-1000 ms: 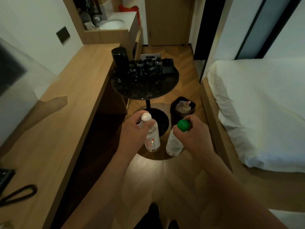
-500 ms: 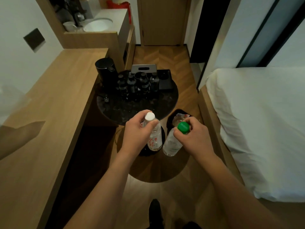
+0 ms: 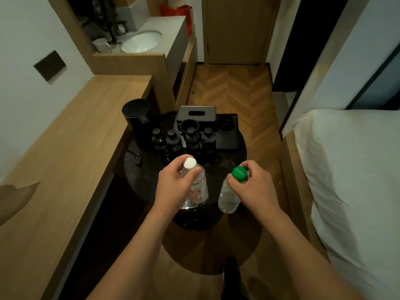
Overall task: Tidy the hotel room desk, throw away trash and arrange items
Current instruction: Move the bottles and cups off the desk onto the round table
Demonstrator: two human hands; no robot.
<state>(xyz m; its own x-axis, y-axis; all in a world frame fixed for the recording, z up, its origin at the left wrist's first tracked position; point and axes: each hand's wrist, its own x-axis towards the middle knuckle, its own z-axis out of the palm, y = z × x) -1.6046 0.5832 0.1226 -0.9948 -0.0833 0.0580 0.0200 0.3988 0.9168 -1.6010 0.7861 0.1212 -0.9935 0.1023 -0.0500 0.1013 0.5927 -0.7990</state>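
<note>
My left hand (image 3: 173,187) grips the neck of a clear plastic bottle with a white cap (image 3: 198,187) and red print. My right hand (image 3: 253,187) grips the neck of a second clear bottle with a green cap (image 3: 228,199). Both bottles hang upright over the near edge of a round black side table (image 3: 236,161). The long wooden desk (image 3: 65,169) runs along the left wall.
On the black table stand a black kettle (image 3: 136,114), several dark-capped bottles (image 3: 173,140), a grey tissue box (image 3: 196,113) and a black tray (image 3: 227,135). A white bed (image 3: 350,180) lies right. A sink counter (image 3: 142,42) and a wooden door (image 3: 236,29) are beyond.
I have stepped forward: the black table now lies right under my hands and hides the bin on the floor. Both hands keep their bottles, which have moved a little apart.
</note>
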